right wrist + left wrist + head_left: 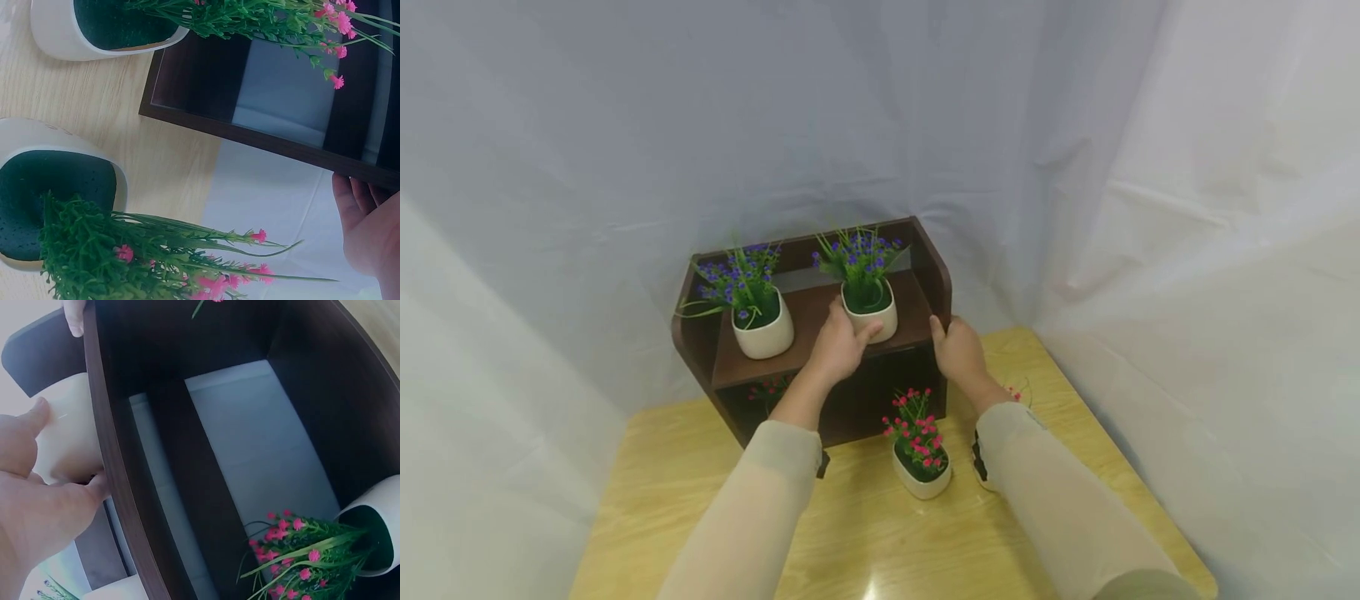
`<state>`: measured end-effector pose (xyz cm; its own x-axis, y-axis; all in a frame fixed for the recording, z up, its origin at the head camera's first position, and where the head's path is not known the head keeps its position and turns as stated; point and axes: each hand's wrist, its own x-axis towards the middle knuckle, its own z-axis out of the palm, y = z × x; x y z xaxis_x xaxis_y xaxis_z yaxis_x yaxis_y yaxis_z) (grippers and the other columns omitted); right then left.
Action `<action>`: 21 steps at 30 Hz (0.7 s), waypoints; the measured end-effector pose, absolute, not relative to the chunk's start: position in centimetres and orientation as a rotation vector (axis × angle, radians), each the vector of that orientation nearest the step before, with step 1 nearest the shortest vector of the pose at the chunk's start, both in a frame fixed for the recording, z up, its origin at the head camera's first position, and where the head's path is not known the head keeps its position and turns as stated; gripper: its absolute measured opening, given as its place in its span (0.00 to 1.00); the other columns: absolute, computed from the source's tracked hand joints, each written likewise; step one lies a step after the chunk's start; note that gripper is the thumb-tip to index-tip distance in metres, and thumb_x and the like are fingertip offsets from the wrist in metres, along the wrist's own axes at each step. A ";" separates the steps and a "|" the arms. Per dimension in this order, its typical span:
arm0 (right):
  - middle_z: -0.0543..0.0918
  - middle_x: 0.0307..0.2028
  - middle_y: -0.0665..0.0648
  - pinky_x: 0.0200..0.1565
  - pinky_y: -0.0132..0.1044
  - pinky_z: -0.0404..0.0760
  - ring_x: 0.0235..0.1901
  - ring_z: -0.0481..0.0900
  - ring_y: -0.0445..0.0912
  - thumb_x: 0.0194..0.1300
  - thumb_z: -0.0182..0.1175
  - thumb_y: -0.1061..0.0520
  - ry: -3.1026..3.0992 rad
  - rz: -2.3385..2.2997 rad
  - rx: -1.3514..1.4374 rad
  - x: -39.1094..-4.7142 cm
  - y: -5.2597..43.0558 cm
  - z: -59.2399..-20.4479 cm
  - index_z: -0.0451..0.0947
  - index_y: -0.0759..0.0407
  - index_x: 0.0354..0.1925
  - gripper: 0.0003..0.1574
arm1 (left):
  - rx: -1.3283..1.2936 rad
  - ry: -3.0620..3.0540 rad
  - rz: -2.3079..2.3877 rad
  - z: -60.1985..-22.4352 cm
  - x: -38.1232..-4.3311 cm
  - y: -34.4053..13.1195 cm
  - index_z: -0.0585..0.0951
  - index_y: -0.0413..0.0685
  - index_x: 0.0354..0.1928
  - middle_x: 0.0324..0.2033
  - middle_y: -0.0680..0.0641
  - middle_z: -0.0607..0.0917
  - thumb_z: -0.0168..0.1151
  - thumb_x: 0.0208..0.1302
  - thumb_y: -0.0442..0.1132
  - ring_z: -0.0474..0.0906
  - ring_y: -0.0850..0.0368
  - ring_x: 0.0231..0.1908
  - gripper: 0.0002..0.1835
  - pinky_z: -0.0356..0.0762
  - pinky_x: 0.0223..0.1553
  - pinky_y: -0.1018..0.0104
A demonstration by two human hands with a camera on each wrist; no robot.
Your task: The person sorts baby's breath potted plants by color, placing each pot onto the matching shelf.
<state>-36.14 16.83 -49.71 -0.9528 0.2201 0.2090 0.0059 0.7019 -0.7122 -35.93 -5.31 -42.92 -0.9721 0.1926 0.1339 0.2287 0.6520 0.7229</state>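
Observation:
A dark brown two-tier shelf (808,315) stands on the wooden table. On its upper board, toward the right, sits a white flower pot (880,323) with purple flowers. My left hand (838,343) grips that pot, thumb across the front and fingers at its left side; the left wrist view shows thumb and fingers on the white pot wall (72,434). My right hand (961,354) holds the shelf's right side panel (934,267), thumb at the front edge. In the right wrist view its fingers (347,200) lie against the outer face.
Another purple-flowered pot (765,335) stands on the upper board's left. A pink-flowered pot (922,482) is on the table before the shelf. Further pink flowers (1017,393) show past my right sleeve. A pink-flowered pot (381,500) sits in the lower compartment. Pale sheeting (880,108) hangs behind.

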 end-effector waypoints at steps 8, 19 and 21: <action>0.90 0.47 0.72 0.56 0.64 0.85 0.54 0.88 0.68 0.87 0.47 0.39 -2.633 1.105 -0.174 -36.2 16.8 -49.6 0.82 0.67 0.46 0.33 | -0.364 -2.845 -1.238 -42.7 -37.0 -5.3 0.48 0.30 0.83 0.75 0.24 0.71 0.63 0.79 0.57 0.69 0.28 0.77 0.51 0.67 0.81 0.37; 0.89 0.46 0.72 0.56 0.63 0.85 0.52 0.88 0.68 0.87 0.46 0.38 -2.647 1.094 -0.187 -36.4 16.8 -49.8 0.81 0.68 0.46 0.35 | -0.389 -2.860 -1.231 -42.5 -37.9 -5.2 0.45 0.29 0.84 0.74 0.22 0.71 0.62 0.80 0.56 0.68 0.28 0.77 0.52 0.65 0.82 0.38; 0.89 0.45 0.72 0.55 0.63 0.85 0.52 0.88 0.68 0.87 0.46 0.37 -2.660 1.091 -0.191 -36.3 16.8 -49.9 0.81 0.68 0.46 0.36 | -0.389 -2.867 -1.226 -42.6 -38.0 -5.3 0.45 0.28 0.83 0.74 0.22 0.70 0.61 0.80 0.56 0.67 0.28 0.77 0.52 0.65 0.83 0.38</action>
<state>-36.33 16.83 -49.87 -0.9577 0.2176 0.1885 0.0226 0.7096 -0.7043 -38.00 -5.26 -42.59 -0.9693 0.2262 0.0963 0.2259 0.6650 0.7119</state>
